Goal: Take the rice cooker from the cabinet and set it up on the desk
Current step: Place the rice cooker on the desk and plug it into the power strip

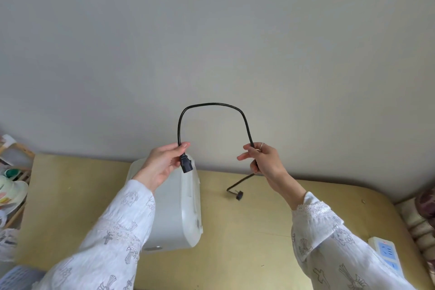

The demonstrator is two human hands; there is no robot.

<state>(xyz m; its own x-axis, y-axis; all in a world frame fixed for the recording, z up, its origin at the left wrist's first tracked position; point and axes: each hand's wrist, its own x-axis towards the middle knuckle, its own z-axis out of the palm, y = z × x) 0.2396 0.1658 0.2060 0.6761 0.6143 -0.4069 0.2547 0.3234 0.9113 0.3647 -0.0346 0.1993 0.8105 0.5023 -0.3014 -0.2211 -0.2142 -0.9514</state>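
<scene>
A white rice cooker (pixel 179 209) stands on the yellow desk (pixel 247 231), partly behind my left forearm. Both hands are raised above it with a black power cord (pixel 213 104) arching between them. My left hand (pixel 162 162) pinches the cord just above its black appliance connector (pixel 186 163), which hangs over the cooker's far end. My right hand (pixel 263 159) grips the cord further along. Below that hand the cord drops to the desk, where its wall plug (pixel 239 195) lies to the right of the cooker.
A white and blue power strip (pixel 386 253) lies at the desk's right edge. A wooden shelf (pixel 16 172) with dishes stands to the left. A blue basket (pixel 16 278) sits at the lower left. A plain wall rises behind the desk.
</scene>
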